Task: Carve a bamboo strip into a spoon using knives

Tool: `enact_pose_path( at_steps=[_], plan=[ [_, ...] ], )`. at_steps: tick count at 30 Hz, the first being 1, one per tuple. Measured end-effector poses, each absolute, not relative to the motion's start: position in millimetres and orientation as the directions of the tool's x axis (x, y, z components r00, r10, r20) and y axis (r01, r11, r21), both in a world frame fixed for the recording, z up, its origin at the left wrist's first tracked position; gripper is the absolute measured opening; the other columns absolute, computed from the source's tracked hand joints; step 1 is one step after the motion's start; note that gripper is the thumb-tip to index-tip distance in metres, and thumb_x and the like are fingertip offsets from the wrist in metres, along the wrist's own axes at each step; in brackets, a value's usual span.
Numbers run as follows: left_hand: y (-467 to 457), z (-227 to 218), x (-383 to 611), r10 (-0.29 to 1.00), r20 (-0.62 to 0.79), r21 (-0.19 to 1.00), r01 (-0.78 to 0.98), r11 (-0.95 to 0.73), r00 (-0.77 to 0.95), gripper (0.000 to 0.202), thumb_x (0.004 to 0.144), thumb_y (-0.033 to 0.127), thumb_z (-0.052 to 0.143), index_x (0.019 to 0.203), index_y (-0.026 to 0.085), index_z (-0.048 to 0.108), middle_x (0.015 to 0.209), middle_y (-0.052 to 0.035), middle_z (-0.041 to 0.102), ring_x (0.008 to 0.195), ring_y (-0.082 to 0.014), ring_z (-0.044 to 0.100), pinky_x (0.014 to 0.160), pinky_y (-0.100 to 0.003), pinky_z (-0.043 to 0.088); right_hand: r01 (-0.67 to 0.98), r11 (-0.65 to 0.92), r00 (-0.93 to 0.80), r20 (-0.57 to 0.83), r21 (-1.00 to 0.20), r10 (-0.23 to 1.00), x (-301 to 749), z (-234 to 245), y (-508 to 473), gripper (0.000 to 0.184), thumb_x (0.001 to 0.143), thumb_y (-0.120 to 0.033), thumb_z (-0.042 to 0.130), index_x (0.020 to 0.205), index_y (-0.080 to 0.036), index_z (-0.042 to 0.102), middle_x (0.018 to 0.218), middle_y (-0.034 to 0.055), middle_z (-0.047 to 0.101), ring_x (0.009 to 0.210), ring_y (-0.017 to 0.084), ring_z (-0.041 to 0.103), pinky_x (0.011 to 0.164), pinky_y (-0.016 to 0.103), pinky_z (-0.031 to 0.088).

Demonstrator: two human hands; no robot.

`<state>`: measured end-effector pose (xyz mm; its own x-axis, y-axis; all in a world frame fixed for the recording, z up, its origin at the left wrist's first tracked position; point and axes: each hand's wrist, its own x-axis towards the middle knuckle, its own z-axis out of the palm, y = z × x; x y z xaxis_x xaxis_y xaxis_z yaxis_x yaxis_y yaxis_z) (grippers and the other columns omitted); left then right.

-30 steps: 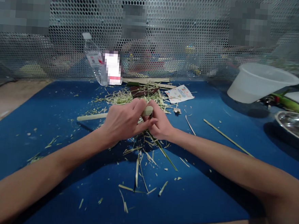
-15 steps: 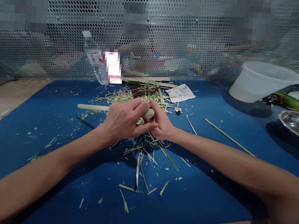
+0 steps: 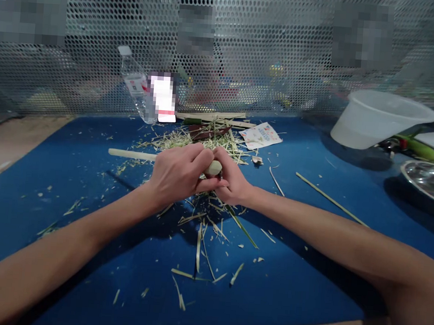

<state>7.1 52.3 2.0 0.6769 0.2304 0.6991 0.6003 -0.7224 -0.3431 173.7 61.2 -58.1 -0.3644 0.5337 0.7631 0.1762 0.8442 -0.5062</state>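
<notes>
My left hand [image 3: 179, 177] is wrapped round a long pale stalk [image 3: 132, 154] that sticks out level to the left above the blue mat [image 3: 71, 172]. The stalk's thick rounded end shows between my two hands. My right hand [image 3: 234, 183] is closed against that end, fingers pinched together; a small dark thing shows at its fingertips but I cannot make it out. Under and behind the hands lies a pile of pale green shavings and strips [image 3: 206, 216].
A perforated metal screen [image 3: 246, 60] closes off the back. A water bottle [image 3: 135, 85] stands by it, with a printed packet [image 3: 261, 135] nearby. A white plastic tub [image 3: 376, 119], green stalks [image 3: 422, 149] and a steel tray [image 3: 429, 180] are at the right. A thin long strip [image 3: 329, 200] lies on the mat.
The stalk's free end has swung up and away from me, from slanting down-left to level. Both hands stay closed on its thick end and have barely moved.
</notes>
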Motion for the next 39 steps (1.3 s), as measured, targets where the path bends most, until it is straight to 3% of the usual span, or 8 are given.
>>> enact_pose_path(
  at_steps=[39],
  plan=[
    [52.5,3.9,6.3,0.288,0.671,-0.346,0.632,-0.694,0.683,0.061,0.088,0.075,0.027,0.076,0.020,0.052,0.068,-0.0028,0.053,0.056,-0.0146,0.043,0.051,-0.030,0.022,0.158,0.810,-0.388,0.718,-0.565,0.577,174.7,-57.5,58.0,0.059,0.083,-0.081,0.025,0.085,-0.024,0.038,0.080,0.0001,0.040,0.069,0.015,0.035,0.064,0.036,0.035]
  ],
)
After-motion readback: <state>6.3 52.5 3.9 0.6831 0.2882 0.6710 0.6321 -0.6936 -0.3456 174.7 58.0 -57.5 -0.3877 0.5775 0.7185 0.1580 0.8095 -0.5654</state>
